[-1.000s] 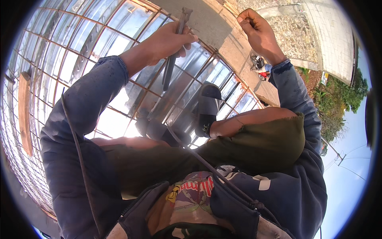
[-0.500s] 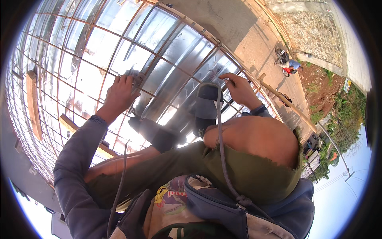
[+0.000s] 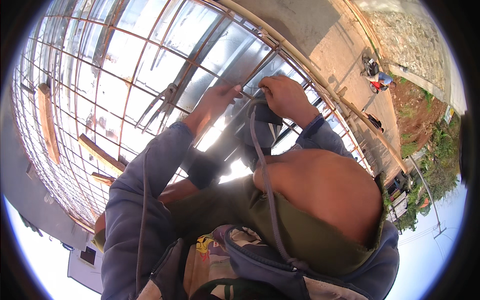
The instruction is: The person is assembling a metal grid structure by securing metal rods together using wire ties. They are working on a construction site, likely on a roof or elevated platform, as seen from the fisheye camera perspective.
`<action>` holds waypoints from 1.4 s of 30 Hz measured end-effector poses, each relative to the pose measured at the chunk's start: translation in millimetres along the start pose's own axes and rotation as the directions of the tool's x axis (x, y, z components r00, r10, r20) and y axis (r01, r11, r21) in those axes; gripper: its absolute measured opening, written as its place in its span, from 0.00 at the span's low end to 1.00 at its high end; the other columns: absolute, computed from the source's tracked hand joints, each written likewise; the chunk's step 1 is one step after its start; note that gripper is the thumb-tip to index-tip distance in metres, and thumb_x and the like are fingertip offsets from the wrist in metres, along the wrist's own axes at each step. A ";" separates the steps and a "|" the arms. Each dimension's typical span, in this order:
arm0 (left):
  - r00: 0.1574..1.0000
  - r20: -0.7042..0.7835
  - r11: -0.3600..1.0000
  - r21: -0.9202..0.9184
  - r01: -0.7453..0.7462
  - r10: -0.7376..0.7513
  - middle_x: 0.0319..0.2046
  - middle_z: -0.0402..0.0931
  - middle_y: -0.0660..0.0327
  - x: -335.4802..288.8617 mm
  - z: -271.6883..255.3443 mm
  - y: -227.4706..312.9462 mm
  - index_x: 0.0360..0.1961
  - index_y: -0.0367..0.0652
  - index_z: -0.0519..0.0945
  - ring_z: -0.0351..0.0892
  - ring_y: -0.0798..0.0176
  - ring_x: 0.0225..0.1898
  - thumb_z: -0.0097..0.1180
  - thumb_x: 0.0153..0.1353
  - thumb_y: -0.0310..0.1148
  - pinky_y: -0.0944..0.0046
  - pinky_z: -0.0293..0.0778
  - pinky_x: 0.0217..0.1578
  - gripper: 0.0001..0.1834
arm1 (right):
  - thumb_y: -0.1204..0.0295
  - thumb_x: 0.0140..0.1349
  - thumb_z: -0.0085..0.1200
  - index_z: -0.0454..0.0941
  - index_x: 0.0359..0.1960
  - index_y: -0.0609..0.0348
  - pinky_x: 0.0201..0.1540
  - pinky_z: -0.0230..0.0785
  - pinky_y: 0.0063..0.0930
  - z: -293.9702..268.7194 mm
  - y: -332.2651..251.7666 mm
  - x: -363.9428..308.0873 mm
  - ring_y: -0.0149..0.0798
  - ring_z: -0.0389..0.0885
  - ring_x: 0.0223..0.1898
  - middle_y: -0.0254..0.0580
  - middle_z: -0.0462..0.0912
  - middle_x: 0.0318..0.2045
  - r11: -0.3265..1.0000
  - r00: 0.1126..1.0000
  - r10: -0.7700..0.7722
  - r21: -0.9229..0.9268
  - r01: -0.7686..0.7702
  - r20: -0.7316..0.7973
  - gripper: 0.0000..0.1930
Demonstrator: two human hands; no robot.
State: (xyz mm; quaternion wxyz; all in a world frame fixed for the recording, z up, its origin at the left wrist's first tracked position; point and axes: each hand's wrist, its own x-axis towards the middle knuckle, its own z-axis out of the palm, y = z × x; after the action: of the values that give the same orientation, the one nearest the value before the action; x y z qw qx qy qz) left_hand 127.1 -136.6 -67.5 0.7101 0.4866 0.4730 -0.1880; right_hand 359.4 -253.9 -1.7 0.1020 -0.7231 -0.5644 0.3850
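Observation:
Both my hands are close together over a mesh of rusty steel bars [image 3: 148, 41]. My left hand [image 3: 212, 106] has thumb and forefinger pressed together close to a bar; what they hold, if anything, is too small to make out. Just to its right, my right hand [image 3: 290, 99] is closed in a pinch on what looks like a thin piece of wire, mostly hidden by the fingers. A pair of pincers [image 3: 162, 102] with long handles lies on the mesh left of my left hand, touched by neither hand. My dark shoe [image 3: 260, 125] is right below my hands.
Shiny metal sheets [image 3: 232, 52] lie beneath the bars. Wooden pieces [image 3: 47, 125] sit at the left. A long pole [image 3: 372, 137] runs along the right edge, with a drop to a road [image 3: 320, 37], where a person with a motorbike [image 3: 370, 67] is far below.
My left hand has let go of the pincers, leaving them on the mesh, and moved right towards my right hand. My right hand has shifted slightly left and turned inward.

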 end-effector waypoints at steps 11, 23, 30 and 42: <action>0.994 -0.083 0.994 -0.090 0.063 -0.070 0.45 0.89 0.58 -11.9 10.9 6.6 0.54 0.34 0.89 0.83 0.66 0.46 0.73 0.71 0.55 0.61 0.78 0.52 0.31 | 0.73 0.71 0.62 0.88 0.45 0.54 0.46 0.79 0.47 20.6 9.0 8.3 0.52 0.85 0.41 0.44 0.87 0.36 0.986 0.983 -0.149 0.059 0.156 -0.107 0.05; 0.968 -0.240 0.857 -0.481 -0.186 0.075 0.47 0.89 0.63 -9.7 36.8 -14.2 0.57 0.40 0.91 0.80 0.69 0.47 0.75 0.72 0.40 0.64 0.75 0.53 0.20 | 0.71 0.68 0.64 0.91 0.45 0.59 0.46 0.79 0.50 34.6 3.7 16.9 0.58 0.86 0.40 0.52 0.86 0.36 0.996 0.998 -0.036 0.081 0.040 -0.053 0.08; 0.932 -0.346 0.893 -0.378 -0.244 0.108 0.47 0.92 0.61 -18.8 34.3 -24.7 0.58 0.37 0.91 0.84 0.69 0.47 0.71 0.74 0.39 0.63 0.78 0.54 0.19 | 0.72 0.69 0.63 0.92 0.45 0.60 0.46 0.79 0.49 36.4 -5.9 15.3 0.59 0.87 0.40 0.53 0.87 0.38 0.987 0.994 0.011 0.163 0.007 -0.111 0.09; 0.704 -0.535 0.884 0.288 -0.368 0.467 0.37 0.92 0.49 -41.4 40.8 -1.6 0.49 0.37 0.92 0.92 0.52 0.38 0.66 0.74 0.38 0.54 0.83 0.43 0.15 | 0.75 0.66 0.63 0.90 0.43 0.63 0.46 0.82 0.47 42.4 -4.9 10.5 0.58 0.89 0.40 0.53 0.87 0.37 0.983 0.986 0.013 0.183 0.017 -0.164 0.08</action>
State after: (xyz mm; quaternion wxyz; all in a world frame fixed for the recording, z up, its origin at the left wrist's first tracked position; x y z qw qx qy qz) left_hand 125.9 -180.8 -29.8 0.5101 0.6698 0.5300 0.1014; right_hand 328.0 -255.0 -32.4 0.2148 -0.7394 -0.5169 0.3742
